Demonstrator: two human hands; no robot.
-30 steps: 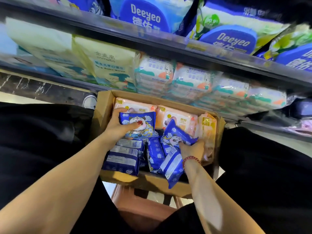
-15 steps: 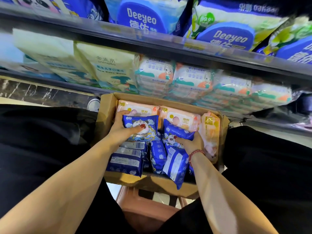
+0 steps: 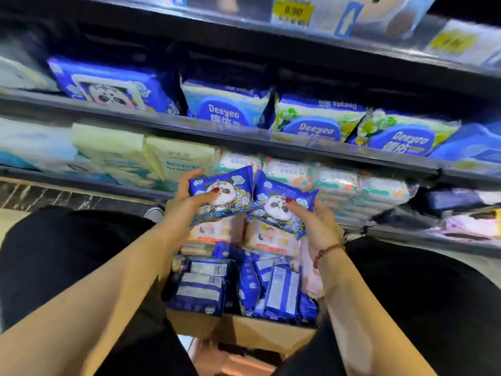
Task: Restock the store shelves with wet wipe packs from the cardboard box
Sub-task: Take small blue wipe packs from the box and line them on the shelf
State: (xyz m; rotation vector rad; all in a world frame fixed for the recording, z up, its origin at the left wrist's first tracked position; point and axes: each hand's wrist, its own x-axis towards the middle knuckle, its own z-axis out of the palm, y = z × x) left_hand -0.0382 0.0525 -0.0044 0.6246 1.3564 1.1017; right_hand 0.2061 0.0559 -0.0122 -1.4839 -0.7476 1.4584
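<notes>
Two wet wipe packs are held side by side above the cardboard box, in front of the lower shelf. Both are soft pillows of glossy blue film with a panda printed on the face. The left hand grips the left pack, thumb on the face and fingers curled behind. The right hand grips the right pack in the same way. The two packs hide the far wall of the box. Inside it, two peach packs lie flat. The blue packs stand on edge and overlap, so their number is hard to count. A red bead bracelet circles the right wrist. Above, three Deeyeo packs show rounded blue lids, all blurred.
</notes>
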